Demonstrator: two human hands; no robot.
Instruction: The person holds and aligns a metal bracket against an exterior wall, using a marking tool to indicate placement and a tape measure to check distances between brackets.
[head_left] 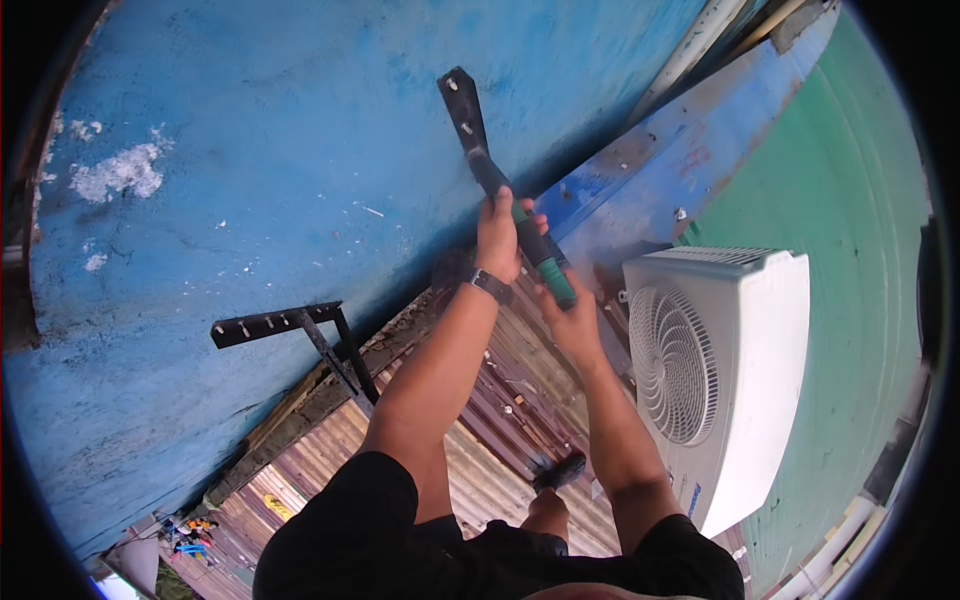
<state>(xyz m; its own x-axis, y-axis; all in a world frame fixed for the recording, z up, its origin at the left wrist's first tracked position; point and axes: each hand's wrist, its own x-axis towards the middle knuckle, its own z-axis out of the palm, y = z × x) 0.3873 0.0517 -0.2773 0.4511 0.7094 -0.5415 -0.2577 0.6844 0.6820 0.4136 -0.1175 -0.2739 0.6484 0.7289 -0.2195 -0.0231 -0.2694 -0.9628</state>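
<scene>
My left hand, with a dark watch at its wrist, is wrapped round the middle of a green and black power tool. Lower down, my right hand grips the tool's green rear end. Its exact kind cannot be made out, since my hands cover much of it. The tool's front points up at a black metal bracket, fixed to the blue wall with bolts. Whether tool and bracket touch is unclear. To the left, a second black bracket with several bolts juts from the wall.
A white outdoor air-conditioner unit with a round fan grille stands at right on a green surface. Rusty corrugated roofing lies underfoot, with small debris. Several colourful items sit at lower left. Pipes run along the upper right.
</scene>
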